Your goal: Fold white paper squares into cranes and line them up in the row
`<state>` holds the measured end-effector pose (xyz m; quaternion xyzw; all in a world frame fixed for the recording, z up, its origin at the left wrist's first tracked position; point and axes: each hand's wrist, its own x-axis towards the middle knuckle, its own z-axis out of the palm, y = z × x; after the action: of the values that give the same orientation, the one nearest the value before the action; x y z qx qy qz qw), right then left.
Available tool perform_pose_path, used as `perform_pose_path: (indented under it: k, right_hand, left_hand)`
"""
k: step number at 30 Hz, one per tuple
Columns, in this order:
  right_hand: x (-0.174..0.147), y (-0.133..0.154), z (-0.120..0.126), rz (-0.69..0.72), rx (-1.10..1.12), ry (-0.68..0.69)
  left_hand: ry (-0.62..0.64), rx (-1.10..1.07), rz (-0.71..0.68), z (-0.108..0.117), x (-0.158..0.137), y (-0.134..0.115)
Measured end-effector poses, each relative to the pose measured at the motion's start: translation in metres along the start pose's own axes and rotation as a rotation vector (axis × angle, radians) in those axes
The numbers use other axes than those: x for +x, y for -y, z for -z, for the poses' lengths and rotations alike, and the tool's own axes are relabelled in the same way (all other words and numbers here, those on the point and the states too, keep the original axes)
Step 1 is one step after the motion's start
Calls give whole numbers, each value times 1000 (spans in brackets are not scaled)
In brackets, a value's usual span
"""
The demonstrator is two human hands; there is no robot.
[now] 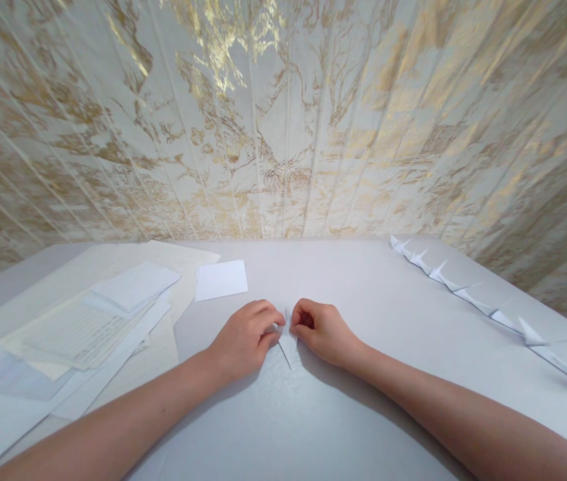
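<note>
Between my two hands is a small folded white paper piece (pixel 288 344), with a narrow point hanging toward me and another tip rising between my fingertips. My left hand (pixel 249 337) pinches its left side between thumb and fingers. On the other side, my right hand (pixel 322 331) is closed with thumb and forefinger on the paper's right edge. My fingers hide much of the folds. The paper is just above or touching the table; I cannot tell which.
A white paper sheet (pixel 221 280) lies beyond my left hand. Loose papers (pixel 133 287), some printed, are piled on the left. Several folded paper cranes (pixel 438 272) stand in a row along the right side of the white table (pixel 323 267). A gold-patterned wall (pixel 283 120) rises behind.
</note>
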<state>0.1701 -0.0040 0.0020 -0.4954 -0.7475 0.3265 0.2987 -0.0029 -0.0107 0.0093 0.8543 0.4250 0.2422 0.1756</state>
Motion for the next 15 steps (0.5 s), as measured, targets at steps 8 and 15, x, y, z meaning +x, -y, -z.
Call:
perform_pose_path:
  k: [8, 15]
  right_hand:
    - [-2, 2, 18, 200, -209, 214]
    - [-1, 0, 21, 191, -256, 222]
  left_hand:
    - [76, 62, -120, 0, -4, 2]
    - [57, 38, -52, -3, -2, 4]
